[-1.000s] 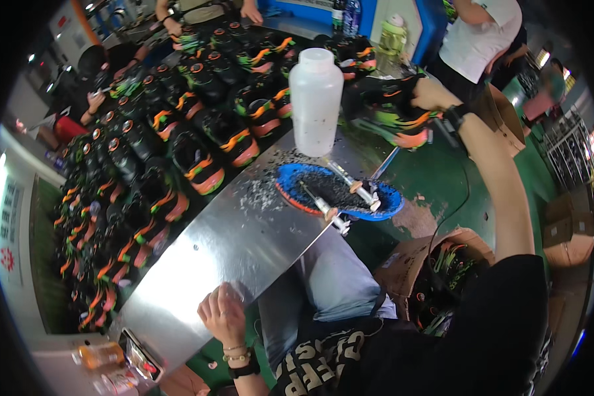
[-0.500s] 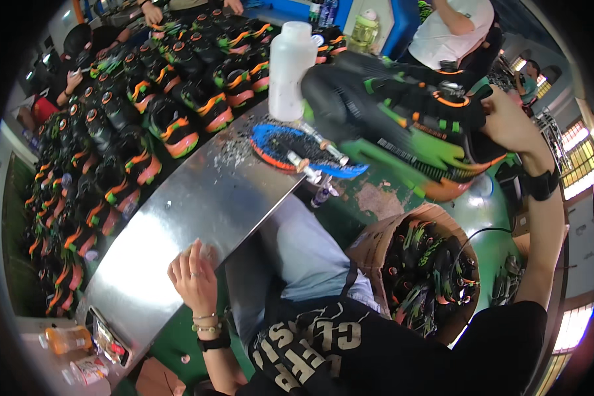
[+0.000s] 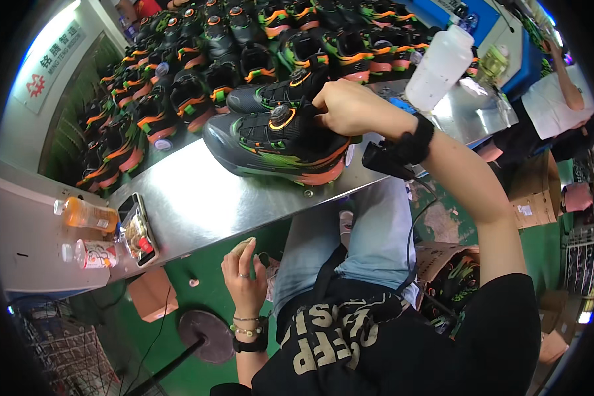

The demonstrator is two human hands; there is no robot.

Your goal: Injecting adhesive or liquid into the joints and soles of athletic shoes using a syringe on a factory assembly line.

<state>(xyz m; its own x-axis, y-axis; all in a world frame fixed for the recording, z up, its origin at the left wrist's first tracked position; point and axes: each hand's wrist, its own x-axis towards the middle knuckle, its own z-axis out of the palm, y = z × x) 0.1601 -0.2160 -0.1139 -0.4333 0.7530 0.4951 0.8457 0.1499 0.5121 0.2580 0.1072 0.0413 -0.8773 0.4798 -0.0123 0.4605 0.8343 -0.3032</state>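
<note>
Head view, from your left: an orange drink bottle [image 3: 86, 214] and a clear snack tray [image 3: 137, 231] lie at the near-left edge of the bare steel table [image 3: 198, 198], with open metal between them and the shoe. Your left hand [image 3: 243, 276] hangs below the table's front edge, fingers loosely curled and holding nothing, while the dark grey sneaker with green and orange trim [image 3: 277, 145] stands upright near that edge. Your right hand [image 3: 346, 105] reaches in from the right, wrist bent, fingers closed on the sneaker's collar, rows of matching sneakers [image 3: 178, 86] behind and a white plastic bottle [image 3: 440, 66] further right.
</note>
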